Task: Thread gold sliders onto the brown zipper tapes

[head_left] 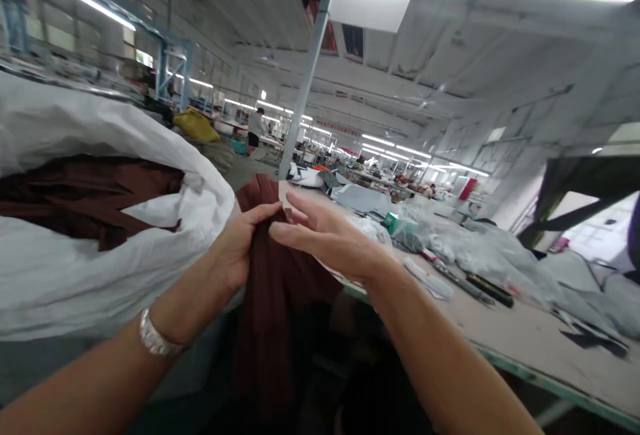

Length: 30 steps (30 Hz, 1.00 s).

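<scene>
A dark brown cloth (273,302) hangs down in front of me from the edge of a long worktable (530,335). My left hand (240,242), with a silver bracelet at the wrist, is closed on the cloth's upper edge. My right hand (325,235) pinches the same edge with thumb and forefinger, its other fingers stretched out. To the left a big white sack (100,255) lies open with more brown cloth (75,195) inside it.
Crumpled clear plastic (480,248), grey fabric pieces (365,198), a green box (400,223) and dark tools (490,288) lie along the table. A metal pillar (307,75) stands behind it. A person (256,130) stands far off near a yellow bundle (196,125).
</scene>
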Motion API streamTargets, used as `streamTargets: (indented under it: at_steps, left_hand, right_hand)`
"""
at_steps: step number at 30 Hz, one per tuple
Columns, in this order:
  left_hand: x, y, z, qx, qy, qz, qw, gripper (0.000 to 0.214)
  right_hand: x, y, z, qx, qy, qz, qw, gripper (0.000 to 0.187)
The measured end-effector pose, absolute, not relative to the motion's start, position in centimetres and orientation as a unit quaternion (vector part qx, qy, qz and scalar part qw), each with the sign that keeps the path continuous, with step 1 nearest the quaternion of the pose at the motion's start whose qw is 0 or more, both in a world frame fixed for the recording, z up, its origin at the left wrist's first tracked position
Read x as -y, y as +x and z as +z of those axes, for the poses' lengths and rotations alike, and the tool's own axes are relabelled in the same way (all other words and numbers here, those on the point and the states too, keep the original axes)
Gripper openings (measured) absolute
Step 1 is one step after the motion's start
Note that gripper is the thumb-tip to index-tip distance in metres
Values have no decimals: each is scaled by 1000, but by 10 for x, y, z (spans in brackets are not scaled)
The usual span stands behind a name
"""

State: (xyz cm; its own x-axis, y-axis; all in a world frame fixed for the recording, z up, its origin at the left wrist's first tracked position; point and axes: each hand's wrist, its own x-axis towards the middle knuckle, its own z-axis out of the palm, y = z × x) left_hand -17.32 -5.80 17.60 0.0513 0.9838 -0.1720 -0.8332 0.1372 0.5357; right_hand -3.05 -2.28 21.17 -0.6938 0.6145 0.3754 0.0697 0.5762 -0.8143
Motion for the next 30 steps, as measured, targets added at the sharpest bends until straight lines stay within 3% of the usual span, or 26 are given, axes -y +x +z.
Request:
streamTargets:
  at_steps: [6, 12, 20, 25, 30]
  left_hand:
    - [130, -104, 69, -230, 38, 481, 845, 13]
    - [160, -81, 1, -179, 1, 394, 901, 22]
    - [170, -83, -38, -122, 31, 401, 907, 36]
    - [168, -83, -45, -118, 62, 389, 911, 31]
    - [165, -82, -41, -127, 98, 384, 909, 30]
  right_hand:
    - [22, 35, 145, 717, -296, 552, 306, 47]
    - [38, 32, 50, 681, -344, 610, 216, 54]
    - [65, 50, 43, 694, -325, 622, 163, 51]
    - [76, 60, 40, 711, -272, 638, 113, 50]
    - [81, 71, 27, 725, -248, 619, 172, 44]
